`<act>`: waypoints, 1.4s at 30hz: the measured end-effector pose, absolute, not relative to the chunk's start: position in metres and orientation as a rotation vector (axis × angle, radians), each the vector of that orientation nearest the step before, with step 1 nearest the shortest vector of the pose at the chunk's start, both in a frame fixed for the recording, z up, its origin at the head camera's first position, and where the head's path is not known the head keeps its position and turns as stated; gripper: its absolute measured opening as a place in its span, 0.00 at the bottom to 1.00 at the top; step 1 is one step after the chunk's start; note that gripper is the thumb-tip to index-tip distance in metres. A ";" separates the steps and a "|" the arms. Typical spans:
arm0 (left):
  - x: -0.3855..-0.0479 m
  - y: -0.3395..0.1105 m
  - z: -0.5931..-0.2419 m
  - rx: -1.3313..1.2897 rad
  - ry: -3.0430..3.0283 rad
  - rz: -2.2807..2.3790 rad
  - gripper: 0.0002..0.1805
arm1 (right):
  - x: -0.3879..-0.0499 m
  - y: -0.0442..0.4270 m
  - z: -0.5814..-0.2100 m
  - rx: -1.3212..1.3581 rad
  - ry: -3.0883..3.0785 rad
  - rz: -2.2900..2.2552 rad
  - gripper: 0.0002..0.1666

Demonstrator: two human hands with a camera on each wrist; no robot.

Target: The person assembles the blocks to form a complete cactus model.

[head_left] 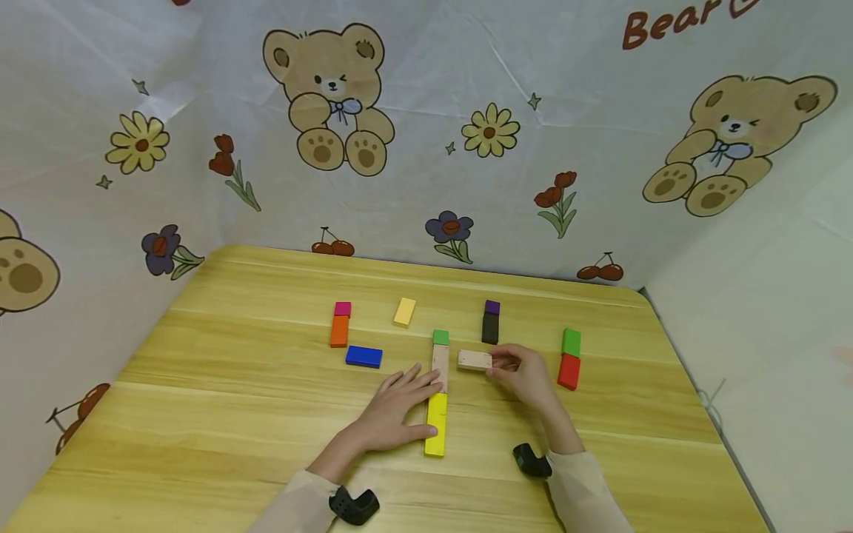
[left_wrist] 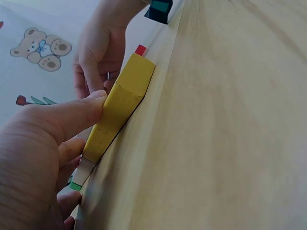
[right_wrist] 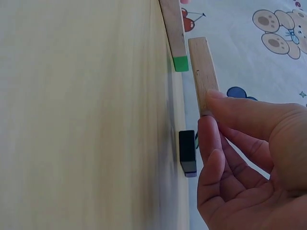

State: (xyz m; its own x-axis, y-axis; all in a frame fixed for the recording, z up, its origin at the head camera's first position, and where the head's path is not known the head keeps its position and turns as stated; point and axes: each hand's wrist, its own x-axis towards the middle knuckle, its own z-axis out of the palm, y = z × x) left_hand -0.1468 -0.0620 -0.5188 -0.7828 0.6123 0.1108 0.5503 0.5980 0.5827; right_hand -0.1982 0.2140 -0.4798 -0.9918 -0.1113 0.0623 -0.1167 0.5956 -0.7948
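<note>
A row of end-to-end blocks lies on the table: a yellow block [head_left: 435, 425] nearest the person, a plain wooden block [head_left: 440, 363] beyond it and a small green block [head_left: 440, 337] at the far end. With fingers spread, my left hand [head_left: 396, 414] rests against the row's left side; its thumb touches the yellow block [left_wrist: 115, 110]. My right hand [head_left: 526, 375] pinches another plain wooden block [head_left: 474, 360] by its right end, between thumb and fingers. That block is right of the row, apart from it, and appears raised off the table in the right wrist view.
Around the row lie a blue block [head_left: 363, 357], an orange block [head_left: 339, 331] touching a pink one [head_left: 343, 309], a pale yellow block [head_left: 404, 312], a black block [head_left: 490, 329] with a purple one [head_left: 492, 306], and a red block [head_left: 569, 371] with a green one [head_left: 571, 342].
</note>
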 end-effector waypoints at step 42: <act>-0.147 -0.062 -0.519 0.991 2.706 0.947 0.39 | -0.206 0.202 -0.492 0.214 -2.825 1.469 0.20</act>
